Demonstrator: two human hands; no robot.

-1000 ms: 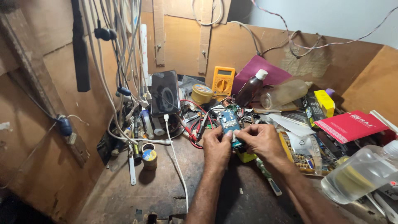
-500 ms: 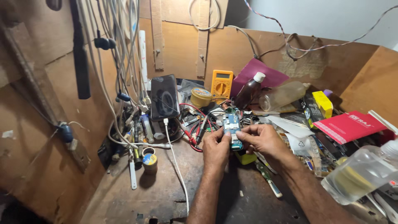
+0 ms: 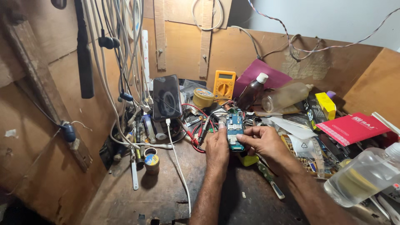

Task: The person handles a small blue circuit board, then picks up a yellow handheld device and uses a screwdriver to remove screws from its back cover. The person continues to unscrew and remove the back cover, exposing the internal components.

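Amid crowding clutter, left hand (image 3: 217, 148) and right hand (image 3: 262, 141) grip a circuit board (image 3: 234, 131); bare bench (image 3: 158, 196) nearer.

Both hands (image 3: 241, 143) hold circuit board (image 3: 234, 131)

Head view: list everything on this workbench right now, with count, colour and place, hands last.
circuit board: one, blue-green, held at bench centre
smartphone: one, black, propped upright left of centre, white cable plugged in below
multimeter: one, yellow, against back wall
tape roll: one, yellowish, left of multimeter
dark bottle: one, brown with white cap, right of multimeter
clear bottle: one, lying at near right
red booklet: one, far right
yellow box: one, right rear
hanging cables: many, white and grey, left wall
left hand: holds board's left edge
right hand: grips board's right edge
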